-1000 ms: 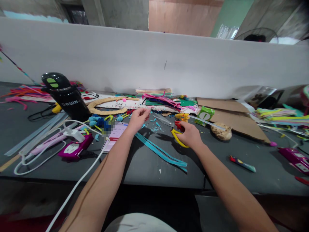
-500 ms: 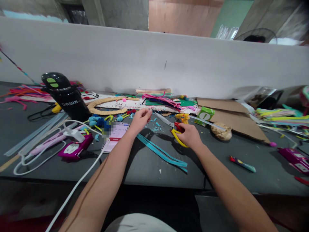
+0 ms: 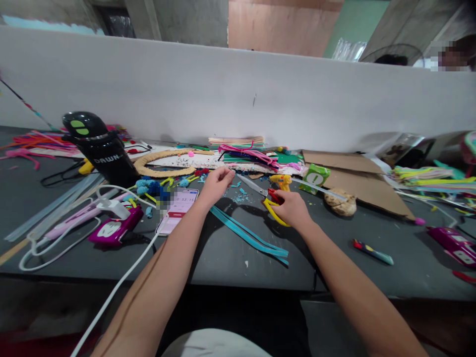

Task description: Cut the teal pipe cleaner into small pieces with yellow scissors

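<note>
My right hand [image 3: 292, 207] grips scissors [image 3: 254, 186] with yellow and red handles, their blades pointing left. At the blade tips, the fingers of my left hand [image 3: 217, 184] are pinched together; whatever they hold is too small or hidden to make out. Small blue clippings [image 3: 242, 196] lie on the dark table below the blades. Two or so long blue fuzzy strips, like pipe cleaners [image 3: 250, 235], stretch across the table between my forearms. Just behind my right hand is a yellow glue gun [image 3: 281, 180]. A lit phone [image 3: 181, 208] lies left of my left wrist.
A black bottle [image 3: 106, 158], a purple power socket [image 3: 116, 227] and a white cable [image 3: 122, 280] are on the left. Cardboard [image 3: 359, 191], a green box [image 3: 315, 177] and a multicoloured stick-like item [image 3: 373, 252] lie to the right. A white partition [image 3: 208, 94] stands behind.
Both hands and the scissors have hardly moved. A person's head has come into view above the partition at the far right.
</note>
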A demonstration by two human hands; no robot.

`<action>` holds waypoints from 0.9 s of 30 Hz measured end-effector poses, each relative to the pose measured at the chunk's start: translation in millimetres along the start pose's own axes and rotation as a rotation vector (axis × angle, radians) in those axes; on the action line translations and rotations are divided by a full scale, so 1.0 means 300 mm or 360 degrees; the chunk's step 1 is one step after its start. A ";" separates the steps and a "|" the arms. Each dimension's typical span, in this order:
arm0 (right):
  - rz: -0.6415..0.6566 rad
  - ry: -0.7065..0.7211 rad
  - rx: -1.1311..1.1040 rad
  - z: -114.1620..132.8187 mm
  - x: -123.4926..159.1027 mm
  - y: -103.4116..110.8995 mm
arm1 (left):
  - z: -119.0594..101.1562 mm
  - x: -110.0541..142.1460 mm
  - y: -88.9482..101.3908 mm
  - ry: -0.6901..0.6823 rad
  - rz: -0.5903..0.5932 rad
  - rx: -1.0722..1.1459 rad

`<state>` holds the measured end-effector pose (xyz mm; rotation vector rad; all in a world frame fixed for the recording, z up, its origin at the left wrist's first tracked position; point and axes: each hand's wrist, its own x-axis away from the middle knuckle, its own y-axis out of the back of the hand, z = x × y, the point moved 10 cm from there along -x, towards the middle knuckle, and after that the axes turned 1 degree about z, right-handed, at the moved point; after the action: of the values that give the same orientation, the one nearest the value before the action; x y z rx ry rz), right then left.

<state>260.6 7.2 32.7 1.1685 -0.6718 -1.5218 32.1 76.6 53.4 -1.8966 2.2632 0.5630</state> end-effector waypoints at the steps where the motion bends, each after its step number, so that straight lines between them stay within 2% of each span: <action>1: 0.0000 -0.0010 0.0003 -0.001 0.000 0.001 | -0.001 0.000 0.001 -0.0004 -0.0001 -0.0012; 27: 0.0056 0.0005 -0.0131 0.010 0.001 -0.001 | 0.007 -0.003 0.002 -0.0022 -0.0004 -0.0042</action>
<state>257.6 6.5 33.4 1.0917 -0.6188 -1.5040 31.3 78.1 51.9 -1.9018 2.2554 0.6066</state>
